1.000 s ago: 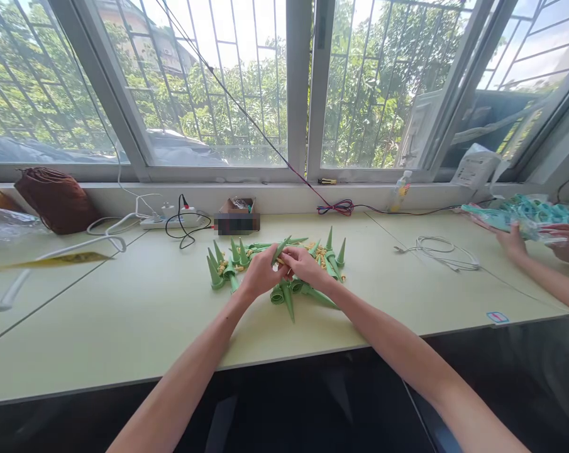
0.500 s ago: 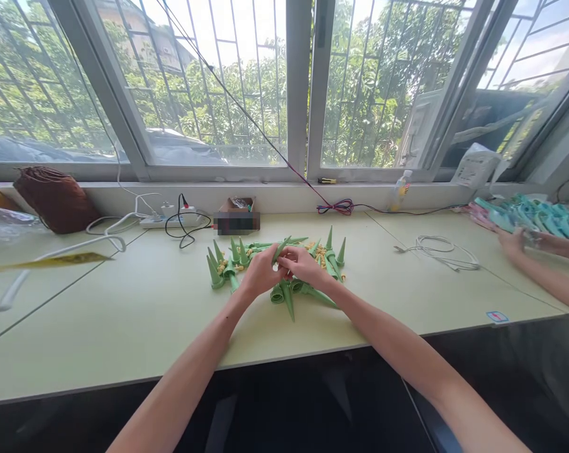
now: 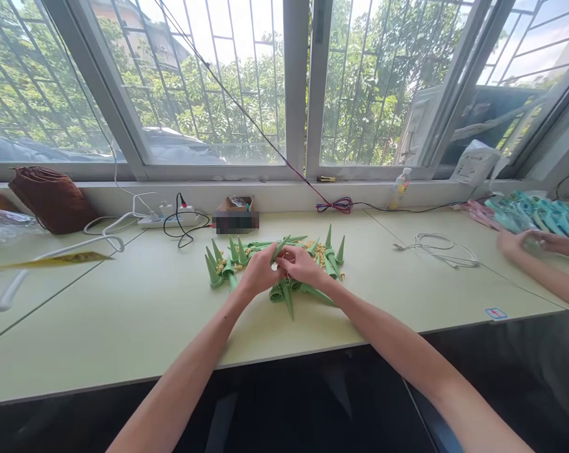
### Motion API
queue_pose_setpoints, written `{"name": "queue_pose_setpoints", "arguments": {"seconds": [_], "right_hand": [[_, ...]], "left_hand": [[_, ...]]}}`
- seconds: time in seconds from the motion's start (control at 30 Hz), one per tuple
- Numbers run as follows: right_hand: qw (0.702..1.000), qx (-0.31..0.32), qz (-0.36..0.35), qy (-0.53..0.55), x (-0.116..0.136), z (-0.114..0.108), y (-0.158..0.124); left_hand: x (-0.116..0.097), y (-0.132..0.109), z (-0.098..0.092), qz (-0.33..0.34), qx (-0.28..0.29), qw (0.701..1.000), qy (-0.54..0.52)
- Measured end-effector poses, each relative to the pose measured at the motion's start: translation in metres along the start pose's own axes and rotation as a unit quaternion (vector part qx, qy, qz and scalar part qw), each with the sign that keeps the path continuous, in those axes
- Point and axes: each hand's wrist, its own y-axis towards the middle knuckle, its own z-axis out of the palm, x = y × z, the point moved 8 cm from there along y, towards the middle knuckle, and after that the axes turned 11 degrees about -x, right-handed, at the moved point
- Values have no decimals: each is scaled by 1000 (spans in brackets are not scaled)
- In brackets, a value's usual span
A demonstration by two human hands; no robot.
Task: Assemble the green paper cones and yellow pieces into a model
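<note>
My left hand (image 3: 259, 272) is closed around a green plastic spike (image 3: 281, 244), its pointed end showing above the fingers. Close against it, my right hand (image 3: 303, 265) has its fingers pinched at the spike's lower end; whatever they grip is hidden. Around both hands lie several more green spikes (image 3: 212, 274), some upright on their wide ends and some on their sides. An open, hollow green end (image 3: 276, 294) faces me just below my hands. Small yellowish pieces (image 3: 320, 253) are heaped among the spikes.
Behind the spikes is a small box (image 3: 237, 220). A power strip (image 3: 171, 219) with cables stands left of it, near a brown bundle (image 3: 53, 200). To the right are a coiled white cable (image 3: 442, 248), a bottle (image 3: 399, 189) and another person's hands (image 3: 517, 245) beside teal items (image 3: 524, 214).
My hands stay almost in place, still together at the spike. The other person's hands at the right have shifted slightly. The view has moved very little.
</note>
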Motion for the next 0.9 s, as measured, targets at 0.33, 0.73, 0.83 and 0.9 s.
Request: {"name": "queue_pose_setpoints", "arguments": {"seconds": [0.33, 0.73, 0.83, 0.9], "right_hand": [[999, 1, -27, -24, 4, -1, 0], [998, 0, -42, -36, 0, -2, 2], [998, -2, -46, -39, 3, -2, 0], [998, -9, -47, -44, 6, -3, -1]], "left_hand": [[-1, 0, -3, 5, 4, 1000, 6], [0, -1, -1, -5, 12, 1000, -14], [0, -1, 1, -4, 13, 1000, -17], [1, -1, 2, -3, 15, 1000, -15]]}}
